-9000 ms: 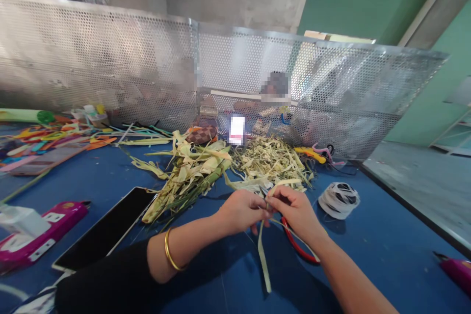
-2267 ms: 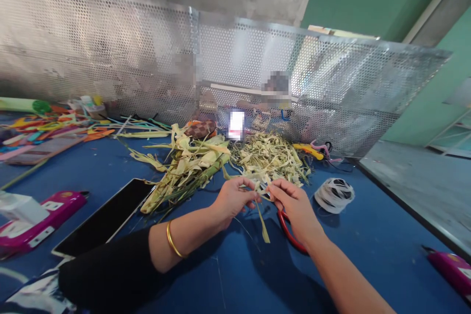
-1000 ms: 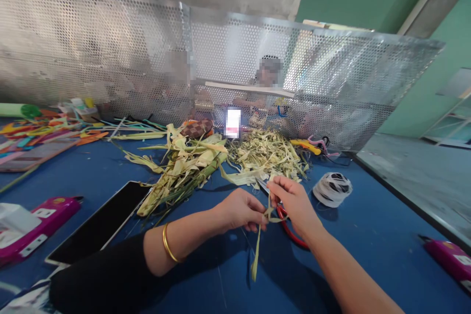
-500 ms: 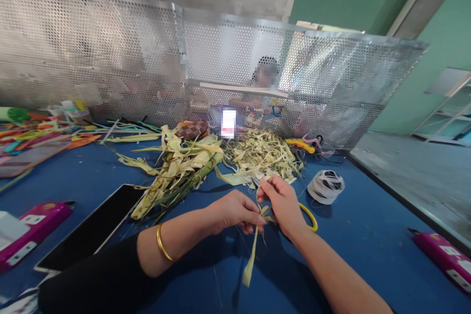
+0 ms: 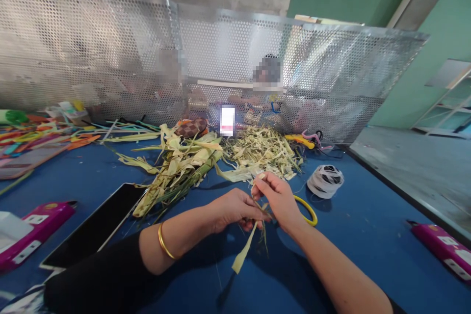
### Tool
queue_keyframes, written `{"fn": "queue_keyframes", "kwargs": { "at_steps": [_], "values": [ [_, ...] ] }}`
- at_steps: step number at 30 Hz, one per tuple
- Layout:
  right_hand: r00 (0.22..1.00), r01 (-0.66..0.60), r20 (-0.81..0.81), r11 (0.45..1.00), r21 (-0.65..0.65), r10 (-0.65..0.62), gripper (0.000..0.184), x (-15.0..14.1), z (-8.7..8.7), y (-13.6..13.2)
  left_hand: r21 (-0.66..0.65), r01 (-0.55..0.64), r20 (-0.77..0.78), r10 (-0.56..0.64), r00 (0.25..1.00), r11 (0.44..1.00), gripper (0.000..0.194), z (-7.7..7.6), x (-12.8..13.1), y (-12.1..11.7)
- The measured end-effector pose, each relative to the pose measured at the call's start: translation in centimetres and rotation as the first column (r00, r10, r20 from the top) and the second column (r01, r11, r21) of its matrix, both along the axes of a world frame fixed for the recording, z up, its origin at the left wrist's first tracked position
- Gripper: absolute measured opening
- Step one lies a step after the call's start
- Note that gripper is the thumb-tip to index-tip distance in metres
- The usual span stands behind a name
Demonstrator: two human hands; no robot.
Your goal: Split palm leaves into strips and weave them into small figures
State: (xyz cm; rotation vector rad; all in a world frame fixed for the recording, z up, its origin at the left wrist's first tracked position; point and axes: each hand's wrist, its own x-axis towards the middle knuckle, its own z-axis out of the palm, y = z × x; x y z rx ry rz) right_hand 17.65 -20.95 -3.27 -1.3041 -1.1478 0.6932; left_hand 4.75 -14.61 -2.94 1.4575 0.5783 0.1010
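My left hand [image 5: 241, 210] is closed, thumb and fingers pinching pale corn husk strips [image 5: 243, 253] whose loose end hangs toward the table. Close beside it, slightly higher, my right hand [image 5: 275, 196] is closed too, its thumb and forefinger pinching the upper end of a husk strip. The exact knot or crossing between the fingers is partly hidden. Just right of my right hand lies a yellow ring-shaped handle [image 5: 311, 213], partly covered by the wrist. Behind the hands is a heap of shredded husk [image 5: 263, 154]. A bundle of longer husks [image 5: 180, 174] lies to the left.
A spool of white string [image 5: 325, 181] stands at the right. A black-screened tablet [image 5: 95, 225] and purple power strips [image 5: 40, 228] lie on the blue table. A perforated metal screen [image 5: 228, 49] runs along the back, with people behind it. Yellow-handled pliers [image 5: 300, 141] rest near it.
The hanging husk end has swung to the left. My right hand has shifted slightly left, and the strips between my fingers have turned. Both hands keep their pinch.
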Motion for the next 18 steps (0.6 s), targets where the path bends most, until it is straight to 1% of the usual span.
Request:
{"fn": "queue_keyframes", "kwargs": {
  "at_steps": [2,4,5,7,9,10,15,16,17,18],
  "values": [
    [0.996,0.052,0.076,0.998,0.023,-0.053,0.022,0.9,0.3,-0.1,0.013,-0.077,0.005,0.077,0.997,0.997,0.02,0.5,0.0,0.3],
    [0.972,0.079,0.218,0.996,0.036,-0.085,0.022,1.9,0.7,-0.3,0.028,-0.158,0.032,0.157,0.987,0.987,0.021,1.2,-0.1,0.8],
    [0.949,0.054,0.312,0.998,0.011,-0.055,0.022,2.4,1.0,-0.4,0.038,-0.185,0.047,0.183,0.982,0.982,0.022,1.5,-0.2,1.0],
    [0.863,-0.039,0.5,0.996,-0.076,0.072,0.021,3.1,1.5,-0.7,0.053,-0.221,0.068,0.217,0.974,0.974,0.024,1.9,-0.4,1.5],
    [0.769,-0.096,0.617,0.984,-0.147,0.167,0.022,3.5,1.7,-0.8,0.058,-0.235,0.071,0.231,0.97,0.97,0.024,2.0,-0.4,1.8],
    [0.739,-0.096,0.649,0.983,-0.159,0.177,0.024,3.6,1.6,-0.7,0.059,-0.245,0.07,0.241,0.968,0.968,0.023,2.0,-0.4,1.9],
    [0.664,0.019,0.741,0.988,-0.15,0.1,0.03,3.8,0.6,-0.4,0.053,-0.326,0.062,0.323,0.944,0.944,0.017,1.6,-0.1,1.6],
    [0.631,0.053,0.774,0.993,-0.109,0.051,0.03,3.7,0.5,-0.4,0.047,-0.348,0.054,0.346,0.937,0.936,0.016,1.5,-0.1,1.5],
    [0.583,0.093,0.812,0.995,-0.025,-0.034,0.029,3.6,0.5,-0.5,0.04,-0.37,0.046,0.368,0.929,0.928,0.016,1.5,0.0,1.4],
    [0.521,0.122,0.841,0.988,0.095,-0.145,0.027,3.4,0.6,-0.7,0.032,-0.393,0.044,0.391,0.919,0.919,0.016,1.5,0.0,1.4]
  ]
}}
